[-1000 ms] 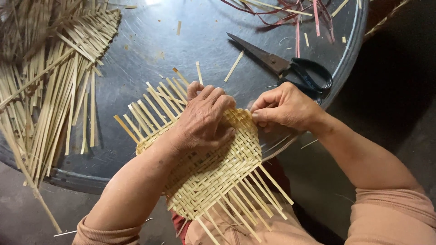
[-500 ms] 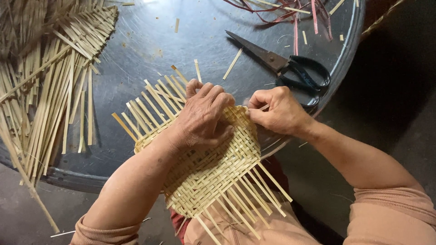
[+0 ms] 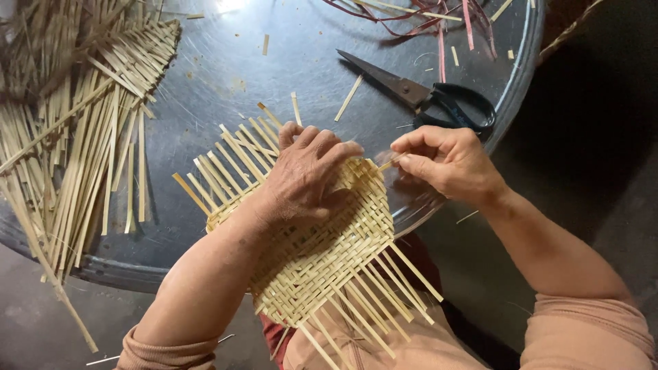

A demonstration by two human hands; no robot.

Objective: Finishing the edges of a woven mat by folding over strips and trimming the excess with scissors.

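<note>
Left hand [image 3: 305,171]: palm down, fingers spread slightly and pointing far-right, pressed flat. Left forearm bare, running from near-left up toward centre, sleeve bunched at elbow. Right hand [image 3: 445,161]: knuckles up, thumb and forefinger pinched together at left tip, other fingers curled under. Right forearm bare, angling in from near-right, sleeve at lower right corner. Hands near each other, not touching.

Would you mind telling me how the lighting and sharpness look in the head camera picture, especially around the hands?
Head view: soft daylight with a bright glare patch on the dark round table; the left hand and woven mat are sharp; the right hand is sharp too, with slight blur about the strip end it pinches; the strip pile blurs at the upper left corner.
</note>
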